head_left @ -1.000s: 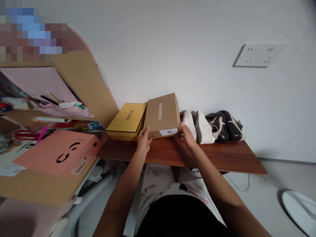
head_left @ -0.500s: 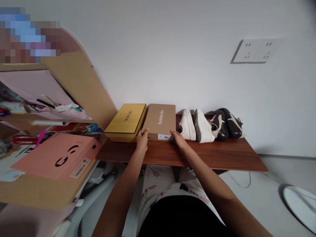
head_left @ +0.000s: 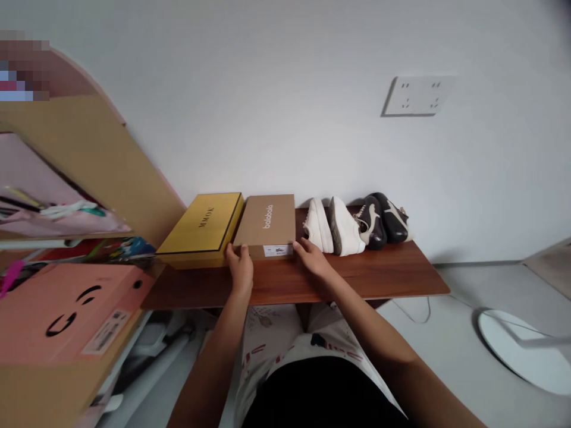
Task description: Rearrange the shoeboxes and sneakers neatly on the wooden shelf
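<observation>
A brown shoe box marked "balabala" (head_left: 266, 223) lies flat on a reddish wooden bench (head_left: 357, 279), tight against a yellow shoe box (head_left: 201, 227) on its left. My left hand (head_left: 239, 265) rests at the brown box's near left corner, fingers curled against it. At the near right corner is my right hand (head_left: 309, 257), its fingers loosely stretched and touching the box's front edge. A pair of white sneakers (head_left: 331, 226) stands just right of the box, with a pair of dark shoes (head_left: 383, 219) beyond them.
A pink box with a face drawing (head_left: 62, 306) sits on a cluttered desk at the left, under a wooden shelf unit (head_left: 89, 160). A wall socket (head_left: 417, 95) is on the white wall. A white round lamp base (head_left: 521, 351) lies on the floor at the right.
The brown box was tilted up in both hands, then came down flat on the bench beside the yellow box. My hands have slid back to its near corners. The view has shifted right.
</observation>
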### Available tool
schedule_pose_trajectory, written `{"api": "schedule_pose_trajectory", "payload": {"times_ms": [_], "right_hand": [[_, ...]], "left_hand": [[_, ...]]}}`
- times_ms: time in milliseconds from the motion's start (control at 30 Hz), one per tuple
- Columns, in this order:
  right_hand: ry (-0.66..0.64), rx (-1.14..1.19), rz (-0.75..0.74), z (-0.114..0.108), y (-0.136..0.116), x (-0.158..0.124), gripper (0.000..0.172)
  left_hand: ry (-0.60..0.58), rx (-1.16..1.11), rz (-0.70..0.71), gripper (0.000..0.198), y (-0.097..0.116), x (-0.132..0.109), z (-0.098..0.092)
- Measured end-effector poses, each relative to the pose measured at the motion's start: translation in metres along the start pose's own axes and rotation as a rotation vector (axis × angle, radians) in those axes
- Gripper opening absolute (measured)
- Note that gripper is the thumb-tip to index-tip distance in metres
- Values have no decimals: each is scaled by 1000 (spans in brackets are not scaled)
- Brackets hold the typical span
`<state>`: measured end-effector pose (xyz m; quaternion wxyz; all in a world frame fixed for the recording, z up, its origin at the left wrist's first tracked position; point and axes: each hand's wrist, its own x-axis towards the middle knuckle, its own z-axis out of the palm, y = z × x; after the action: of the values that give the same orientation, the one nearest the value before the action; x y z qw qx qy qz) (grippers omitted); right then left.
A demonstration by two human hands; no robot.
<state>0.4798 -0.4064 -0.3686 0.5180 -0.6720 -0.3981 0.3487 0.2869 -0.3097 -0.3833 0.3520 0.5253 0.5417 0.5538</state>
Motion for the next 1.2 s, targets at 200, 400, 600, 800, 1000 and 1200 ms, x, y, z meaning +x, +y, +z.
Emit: {"api": "schedule_pose_trajectory", "payload": {"times_ms": [200, 400, 600, 800, 1000, 1200], "right_hand": [[233, 7, -183, -95, 17, -26, 52], [538, -211, -77, -161, 62, -38, 61], [381, -201, -5, -154, 77, -20, 63], [340, -231, -15, -152, 70, -5, 67], [161, -169, -140, -159, 62, -2, 61], [25, -559, -281, -171, 40, 1, 40]], "left_hand": [[-46, -39, 176, 58, 40, -62, 22], [-548, -97, 20, 53, 41, -106, 86], [-575, 19, -103, 79, 25, -98, 139], [-667, -45, -121, 56, 22, -83, 147], [-671, 68, 27, 45, 36, -71, 139], [-801, 466, 380, 46, 65, -68, 133]]}}
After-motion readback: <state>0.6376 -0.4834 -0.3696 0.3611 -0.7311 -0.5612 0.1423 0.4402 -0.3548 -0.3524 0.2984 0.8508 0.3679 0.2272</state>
